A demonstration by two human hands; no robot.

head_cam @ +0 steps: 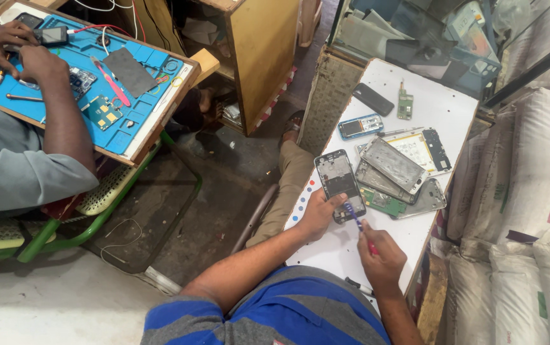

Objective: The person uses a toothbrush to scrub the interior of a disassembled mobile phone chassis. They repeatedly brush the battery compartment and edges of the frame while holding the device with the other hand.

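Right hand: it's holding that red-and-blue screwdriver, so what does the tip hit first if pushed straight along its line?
Most likely the opened phone frame that the left hand steadies; the screwdriver in the right hand points up-left, tip at its lower edge. Contact itself is unclear.

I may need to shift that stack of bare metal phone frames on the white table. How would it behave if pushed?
The stack of grey metal phone frames is piled askew, so it would probably slide apart rather than move as one. The frames look thin and flat, likely light and stiff. Part of the stack sits close to the white table edge, so pieces might drop.
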